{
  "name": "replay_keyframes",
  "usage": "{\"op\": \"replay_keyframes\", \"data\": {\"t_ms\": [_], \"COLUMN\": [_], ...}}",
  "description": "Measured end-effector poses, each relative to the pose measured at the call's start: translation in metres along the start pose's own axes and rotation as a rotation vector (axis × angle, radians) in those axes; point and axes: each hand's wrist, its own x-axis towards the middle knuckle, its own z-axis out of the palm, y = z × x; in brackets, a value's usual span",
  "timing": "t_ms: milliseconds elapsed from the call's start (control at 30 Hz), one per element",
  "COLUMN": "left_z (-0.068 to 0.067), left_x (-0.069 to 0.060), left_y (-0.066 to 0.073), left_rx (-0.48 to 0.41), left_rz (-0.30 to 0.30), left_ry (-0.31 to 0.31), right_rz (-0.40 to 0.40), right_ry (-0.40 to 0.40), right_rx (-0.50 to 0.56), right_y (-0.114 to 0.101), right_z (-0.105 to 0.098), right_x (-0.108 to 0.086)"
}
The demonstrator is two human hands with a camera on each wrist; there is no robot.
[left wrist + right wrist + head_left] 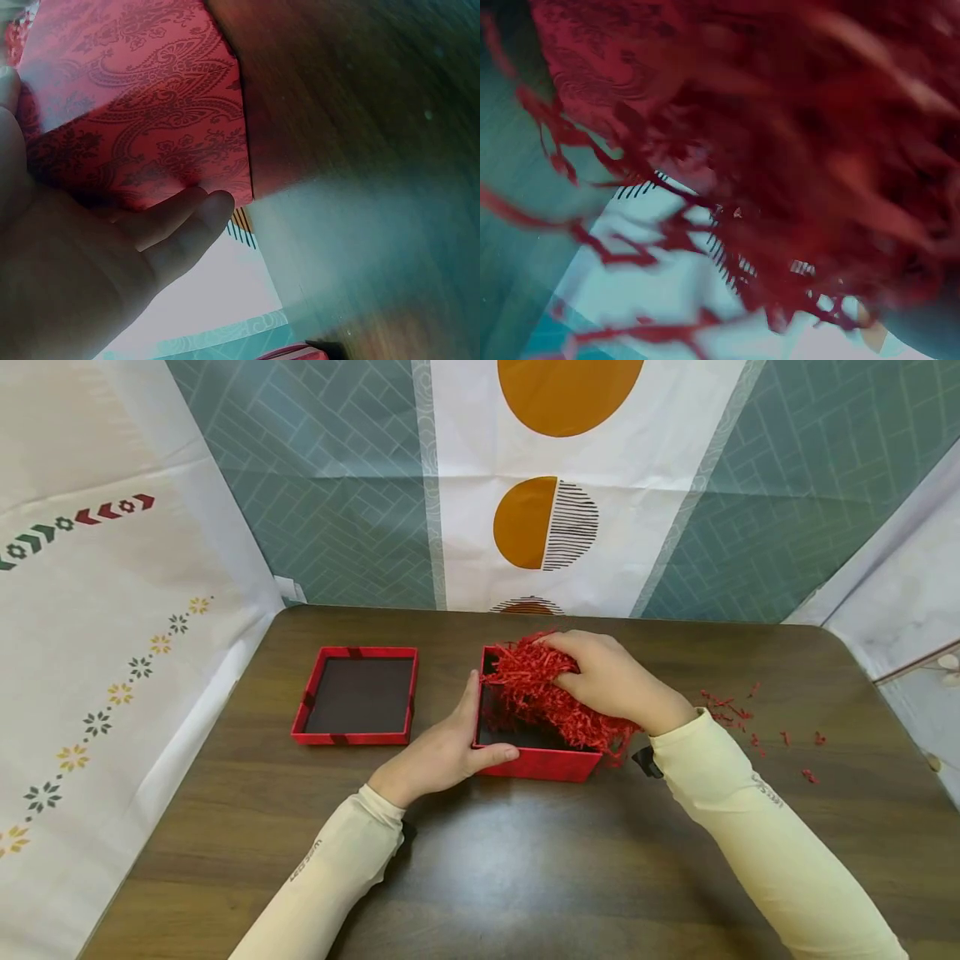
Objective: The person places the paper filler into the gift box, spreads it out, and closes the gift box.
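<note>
An open red box [543, 765] with a dark inside sits near the back of the table. My left hand [438, 756] rests at its front-left corner, fingers along the left wall and thumb across the front. In the left wrist view, straight fingers touch the patterned red box side [142, 97]. Above the box's right part, my right hand [611, 675] grips a bundle of red shredded paper [532, 681]; strands hang over the right rim. Blurred red shreds [802, 135] fill much of the right wrist view, hiding most of the right fingers.
Left of the box lies a shallow square red lid [367, 693], its dark inside facing up. Loose red paper bits [727, 708] are scattered on the wooden table [480, 868] to the right. A patterned cloth [352, 485] hangs behind the table.
</note>
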Motion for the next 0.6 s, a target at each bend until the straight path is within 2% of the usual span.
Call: {"op": "replay_keyframes", "data": {"t_ms": [167, 267, 433, 600], "left_z": [0.0, 0.0, 0.0, 0.001], "left_x": [-0.001, -0.001, 0.001, 0.002], "left_y": [-0.001, -0.001, -0.001, 0.0], "left_rx": [-0.002, -0.002, 0.017, 0.013], "left_rz": [0.004, 0.007, -0.002, -0.001], "left_ry": [0.0, -0.002, 0.003, 0.004], "right_rz": [0.0, 0.006, 0.028, -0.034], "right_ry": [-0.088, -0.164, -0.342, -0.483], "right_rx": [-0.138, -0.186, -0.203, -0.166], "right_y": [-0.009, -0.014, -0.021, -0.025], "right_z": [0.013, 0.021, 0.032, 0.043], "right_x": [0.011, 0.019, 0.027, 0.027]}}
